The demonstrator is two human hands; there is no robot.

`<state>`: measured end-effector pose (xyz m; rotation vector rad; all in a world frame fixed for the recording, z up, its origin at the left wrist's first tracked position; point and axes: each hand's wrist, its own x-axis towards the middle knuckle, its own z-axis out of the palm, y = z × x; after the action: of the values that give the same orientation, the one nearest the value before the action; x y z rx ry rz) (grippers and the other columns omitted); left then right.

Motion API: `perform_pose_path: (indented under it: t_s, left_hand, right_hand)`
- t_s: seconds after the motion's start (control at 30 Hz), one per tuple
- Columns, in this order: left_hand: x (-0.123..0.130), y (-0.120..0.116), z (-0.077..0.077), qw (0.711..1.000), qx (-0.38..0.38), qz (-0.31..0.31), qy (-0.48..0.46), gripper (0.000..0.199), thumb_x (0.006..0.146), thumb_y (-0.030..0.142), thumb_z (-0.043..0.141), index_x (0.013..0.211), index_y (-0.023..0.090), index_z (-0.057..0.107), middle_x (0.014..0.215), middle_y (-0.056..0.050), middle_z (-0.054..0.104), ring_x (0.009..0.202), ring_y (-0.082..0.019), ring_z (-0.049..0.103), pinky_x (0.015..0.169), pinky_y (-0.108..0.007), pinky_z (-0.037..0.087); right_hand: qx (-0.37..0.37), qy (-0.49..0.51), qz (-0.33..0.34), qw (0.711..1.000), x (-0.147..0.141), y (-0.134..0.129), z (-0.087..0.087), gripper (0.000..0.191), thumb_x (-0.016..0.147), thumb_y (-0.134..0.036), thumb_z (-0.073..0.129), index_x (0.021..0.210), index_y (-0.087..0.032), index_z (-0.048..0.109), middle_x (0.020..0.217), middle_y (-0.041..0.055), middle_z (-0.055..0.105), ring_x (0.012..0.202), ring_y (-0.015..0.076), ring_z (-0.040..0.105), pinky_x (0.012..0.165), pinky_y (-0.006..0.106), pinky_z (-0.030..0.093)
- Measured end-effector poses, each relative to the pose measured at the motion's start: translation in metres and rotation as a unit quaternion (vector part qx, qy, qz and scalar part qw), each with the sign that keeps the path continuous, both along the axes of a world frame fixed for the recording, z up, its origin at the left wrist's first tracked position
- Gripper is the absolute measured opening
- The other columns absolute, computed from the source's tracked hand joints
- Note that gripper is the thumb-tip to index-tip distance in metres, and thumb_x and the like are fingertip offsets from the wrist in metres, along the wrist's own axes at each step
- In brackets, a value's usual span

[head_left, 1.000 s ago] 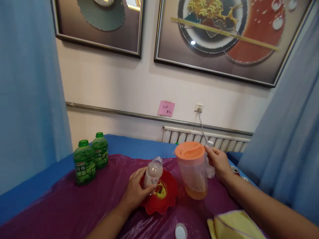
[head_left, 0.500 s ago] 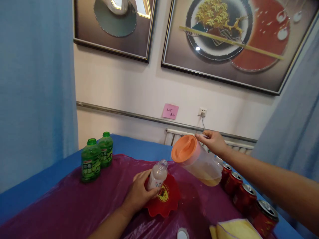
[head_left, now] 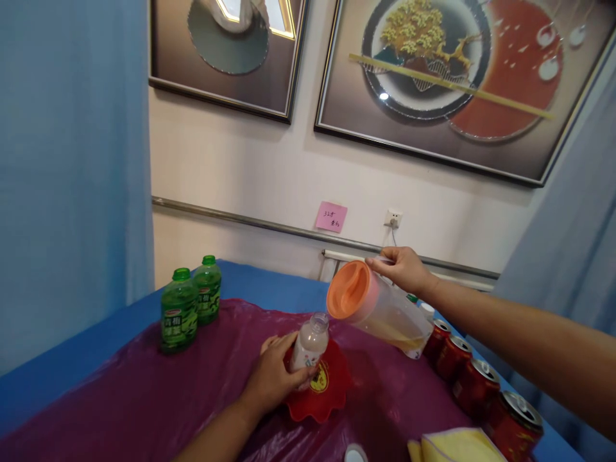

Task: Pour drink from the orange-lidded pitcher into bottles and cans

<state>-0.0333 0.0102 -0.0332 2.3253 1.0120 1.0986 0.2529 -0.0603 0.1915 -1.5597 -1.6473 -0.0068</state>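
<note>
My left hand is wrapped round a clear, open bottle with a pale label, held over a red scalloped plate. My right hand grips the handle of a translucent plastic pitcher with an orange lid. The pitcher is tilted far over, its lid end beside and just above the bottle's mouth. Some yellowish liquid lies along the pitcher's lower side. Whether any liquid runs into the bottle I cannot tell.
Two green bottles stand uncapped at the left. Several red cans line the right side. A folded yellow cloth and a white cap lie near the front. Purple plastic sheeting covers the blue tabletop.
The pitcher has tipped further toward horizontal, and its lid has come closer to the bottle's mouth. The bottle stays in my left hand. The view has shifted slightly.
</note>
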Motion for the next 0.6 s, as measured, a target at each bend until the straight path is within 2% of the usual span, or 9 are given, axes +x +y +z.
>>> perform_pose_path:
  t_s: [0.23, 0.33, 0.6]
  left_hand:
    - [0.000, -0.001, 0.001, 1.000, -0.006, -0.006, -0.003, 0.067, 0.063, 0.047, 0.082, 0.125, 0.027, 0.066, 0.125, -0.009, 0.073, 0.114, -0.036, 0.065, 0.108, -0.058, 0.039]
    - [0.000, -0.002, 0.003, 1.000, -0.012, -0.009, 0.000, 0.067, 0.064, 0.047, 0.082, 0.126, 0.027, 0.066, 0.127, -0.009, 0.071, 0.119, -0.037, 0.062, 0.110, -0.058, 0.037]
    - [-0.001, -0.004, 0.002, 1.000, -0.023, -0.009, -0.002, 0.070, 0.062, 0.050, 0.083, 0.126, 0.027, 0.066, 0.126, -0.009, 0.072, 0.118, -0.037, 0.062, 0.110, -0.056, 0.037]
  right_hand:
    - [-0.006, -0.039, 0.007, 0.999, -0.001, 0.004, 0.001, 0.054, 0.077, -0.065, 0.062, 0.055, -0.023, 0.036, 0.053, -0.0064, 0.030, 0.052, 0.0085, 0.027, 0.045, 0.024, 0.019]
    - [-0.010, -0.054, 0.006, 0.998, -0.004, 0.004, 0.003, 0.054, 0.077, -0.066, 0.062, 0.055, -0.023, 0.038, 0.053, -0.0058, 0.032, 0.052, 0.0090, 0.028, 0.045, 0.024, 0.020]
    - [-0.015, -0.042, 0.005, 0.999, -0.012, 0.002, 0.010, 0.051, 0.076, -0.060, 0.064, 0.054, -0.023, 0.036, 0.051, -0.0074, 0.028, 0.049, 0.0084, 0.027, 0.045, 0.025, 0.020]
